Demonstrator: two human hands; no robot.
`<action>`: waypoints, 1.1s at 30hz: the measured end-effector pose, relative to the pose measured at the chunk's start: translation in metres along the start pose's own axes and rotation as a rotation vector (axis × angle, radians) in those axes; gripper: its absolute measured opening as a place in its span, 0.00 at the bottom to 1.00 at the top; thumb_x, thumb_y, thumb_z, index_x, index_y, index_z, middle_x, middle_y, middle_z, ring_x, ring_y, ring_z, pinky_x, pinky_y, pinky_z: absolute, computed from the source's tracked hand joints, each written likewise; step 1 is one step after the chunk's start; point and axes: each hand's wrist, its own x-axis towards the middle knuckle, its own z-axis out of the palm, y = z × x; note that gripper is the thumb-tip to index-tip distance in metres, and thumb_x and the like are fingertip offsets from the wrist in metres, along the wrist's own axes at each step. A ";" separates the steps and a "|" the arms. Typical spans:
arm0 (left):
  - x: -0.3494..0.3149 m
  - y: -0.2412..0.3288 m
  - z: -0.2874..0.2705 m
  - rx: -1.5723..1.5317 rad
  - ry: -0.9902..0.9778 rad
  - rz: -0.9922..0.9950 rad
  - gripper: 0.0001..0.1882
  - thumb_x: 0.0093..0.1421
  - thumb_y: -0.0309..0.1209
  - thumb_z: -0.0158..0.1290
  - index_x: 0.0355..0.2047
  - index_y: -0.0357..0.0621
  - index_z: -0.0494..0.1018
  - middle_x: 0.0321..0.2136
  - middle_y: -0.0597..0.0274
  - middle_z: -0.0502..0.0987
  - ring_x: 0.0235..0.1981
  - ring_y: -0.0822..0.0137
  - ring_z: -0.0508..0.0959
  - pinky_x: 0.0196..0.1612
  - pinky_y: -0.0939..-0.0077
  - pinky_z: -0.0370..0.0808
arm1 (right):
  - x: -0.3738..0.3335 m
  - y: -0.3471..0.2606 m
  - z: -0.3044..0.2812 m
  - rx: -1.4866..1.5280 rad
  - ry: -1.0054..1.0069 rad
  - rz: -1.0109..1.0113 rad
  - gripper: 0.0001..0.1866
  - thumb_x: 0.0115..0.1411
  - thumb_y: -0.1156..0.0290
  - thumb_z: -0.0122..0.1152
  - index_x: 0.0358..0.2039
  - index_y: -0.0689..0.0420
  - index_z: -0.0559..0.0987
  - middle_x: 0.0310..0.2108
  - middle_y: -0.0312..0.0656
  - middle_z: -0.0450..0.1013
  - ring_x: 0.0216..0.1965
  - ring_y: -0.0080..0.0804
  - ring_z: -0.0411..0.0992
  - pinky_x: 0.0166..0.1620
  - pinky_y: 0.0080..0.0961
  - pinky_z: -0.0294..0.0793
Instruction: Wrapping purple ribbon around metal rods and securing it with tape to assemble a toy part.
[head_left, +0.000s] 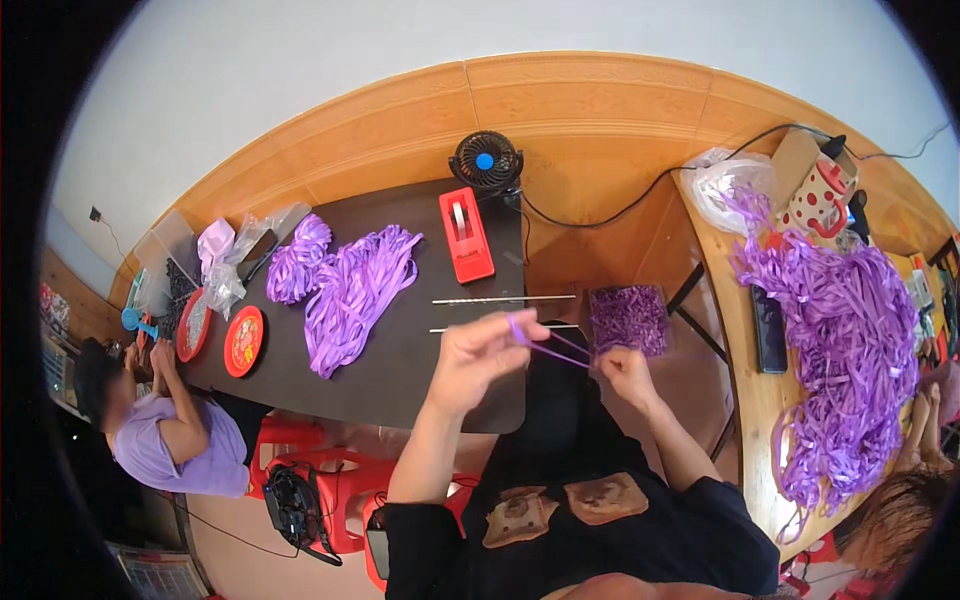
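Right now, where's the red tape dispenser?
Head view, near centre: the red tape dispenser sits toward the right end of the dark table, between the black fan and the metal rods.

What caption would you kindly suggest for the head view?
Left hand and right hand hold a purple ribbon by a dark table.

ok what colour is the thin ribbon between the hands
The thin ribbon is purple; the head view shows it.

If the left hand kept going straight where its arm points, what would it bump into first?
Probably the farther thin metal rod, just past the fingers of the left hand. The hand looks raised, though, so it might pass over it; depth is unclear.
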 end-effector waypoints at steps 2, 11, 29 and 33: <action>0.009 -0.013 -0.010 -0.071 0.080 -0.040 0.23 0.53 0.15 0.53 0.51 0.37 0.69 0.38 0.54 0.77 0.42 0.65 0.77 0.47 0.75 0.73 | -0.017 -0.004 -0.001 -0.051 -0.084 0.078 0.04 0.48 0.76 0.60 0.23 0.64 0.78 0.22 0.48 0.73 0.24 0.41 0.73 0.27 0.30 0.69; 0.010 -0.039 0.005 -0.154 0.158 -0.203 0.16 0.56 0.21 0.52 0.46 0.35 0.72 0.29 0.57 0.79 0.29 0.71 0.78 0.33 0.81 0.73 | -0.049 0.004 -0.007 0.038 -0.048 0.300 0.05 0.49 0.76 0.61 0.26 0.64 0.79 0.22 0.48 0.72 0.26 0.39 0.73 0.30 0.30 0.69; -0.032 -0.063 0.059 -0.195 0.026 -0.482 0.16 0.58 0.25 0.53 0.48 0.35 0.71 0.28 0.61 0.78 0.28 0.76 0.76 0.30 0.85 0.70 | 0.035 -0.093 -0.034 -0.030 0.032 -0.553 0.06 0.43 0.81 0.62 0.25 0.59 0.78 0.32 0.41 0.74 0.33 0.36 0.70 0.36 0.30 0.65; -0.035 -0.111 0.069 -0.250 0.187 -0.583 0.14 0.58 0.26 0.54 0.44 0.36 0.73 0.25 0.61 0.78 0.23 0.76 0.76 0.27 0.85 0.72 | 0.048 -0.082 -0.036 -0.324 0.168 -0.684 0.08 0.41 0.79 0.61 0.26 0.59 0.77 0.30 0.38 0.72 0.31 0.35 0.68 0.33 0.31 0.61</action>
